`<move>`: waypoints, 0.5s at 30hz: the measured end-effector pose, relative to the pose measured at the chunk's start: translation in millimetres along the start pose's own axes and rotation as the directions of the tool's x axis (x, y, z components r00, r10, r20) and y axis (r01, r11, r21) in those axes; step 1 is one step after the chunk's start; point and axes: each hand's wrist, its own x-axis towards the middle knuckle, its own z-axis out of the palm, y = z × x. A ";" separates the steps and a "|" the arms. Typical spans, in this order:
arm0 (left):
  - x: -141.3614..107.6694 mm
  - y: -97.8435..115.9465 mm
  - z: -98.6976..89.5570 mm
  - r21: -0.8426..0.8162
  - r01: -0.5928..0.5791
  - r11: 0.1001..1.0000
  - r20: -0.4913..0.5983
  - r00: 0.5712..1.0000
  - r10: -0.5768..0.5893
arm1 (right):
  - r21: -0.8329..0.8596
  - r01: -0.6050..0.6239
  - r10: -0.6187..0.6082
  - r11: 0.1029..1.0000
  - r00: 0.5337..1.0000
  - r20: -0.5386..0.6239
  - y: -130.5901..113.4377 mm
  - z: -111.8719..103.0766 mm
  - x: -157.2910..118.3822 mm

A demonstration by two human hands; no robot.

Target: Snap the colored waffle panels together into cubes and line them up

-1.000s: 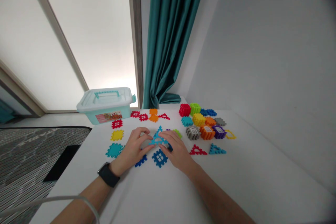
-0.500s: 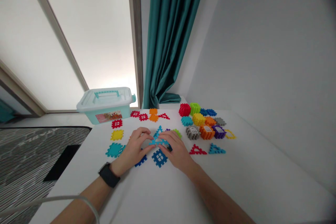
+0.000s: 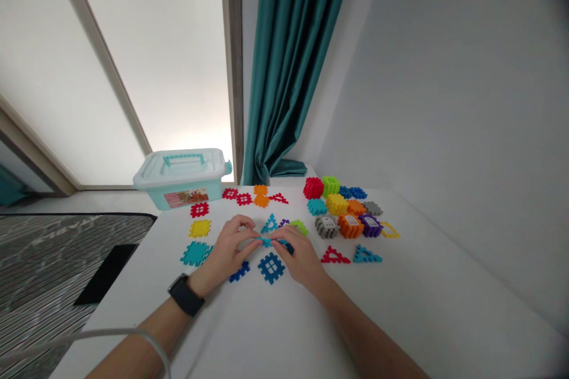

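Hands together at mid-table: your left hand (image 3: 226, 249) and right hand (image 3: 300, 254) both curl inward, fingers closed on a sky-blue piece (image 3: 271, 241). Your fingertips (image 3: 253, 235) nearly meet across it. You grip it from both sides, just above the table (image 3: 249, 331). It shows almost edge-on, so its outline is mostly hidden, and you cannot confirm from this view whether it is one piece or two joined.

Head view, near the hands: a blue lattice square (image 3: 271, 267) lies just below the grip, and a navy piece (image 3: 239, 272) sits beside your left hand. A teal triangle (image 3: 269, 225) and a green piece (image 3: 300, 227) lie just beyond your fingers. A dark blue edge (image 3: 288, 247) shows beside your right hand; its shape is hidden. A watch (image 3: 185, 295) sits on your left wrist.

Left of the grip, flat pieces are spread out: a red square (image 3: 200, 209), a yellow square (image 3: 200, 228) and a teal square (image 3: 194, 253). To the right, cubes are clustered, including red (image 3: 313, 188), gray (image 3: 326, 227), orange (image 3: 349, 226) and purple (image 3: 370, 225). A red triangle (image 3: 335, 256) and a teal triangle (image 3: 367, 254) lie flat nearby. A lidded plastic box (image 3: 178, 186) stands at the far table edge, near a green curtain (image 3: 288, 71).
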 end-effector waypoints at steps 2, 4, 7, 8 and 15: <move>1.8 -0.9 0.9 -0.062 0.042 0.997 0.001 0.999 -0.042 | 0.022 -0.047 0.047 0.999 0.999 -0.002 -1.3 -0.1 1.0; 3.7 -3.5 2.0 -0.143 0.093 0.985 -0.010 0.995 -0.096 | 0.051 -0.096 0.097 0.994 0.995 -0.015 -2.3 -1.3 2.4; 5.4 -8.8 2.9 -0.245 0.156 0.957 -0.028 0.985 -0.168 | 0.078 -0.137 0.140 0.988 0.989 -0.045 -1.8 -4.3 4.8; 5.7 -10.0 2.7 -0.271 0.170 0.947 -0.025 0.983 -0.184 | 0.084 -0.140 0.145 0.987 0.988 -0.056 -1.1 -5.0 5.5; 6.6 -6.2 0.5 -0.324 0.225 0.919 0.044 0.974 -0.223 | 0.172 -0.175 0.188 0.970 0.980 -0.064 3.5 -3.8 6.2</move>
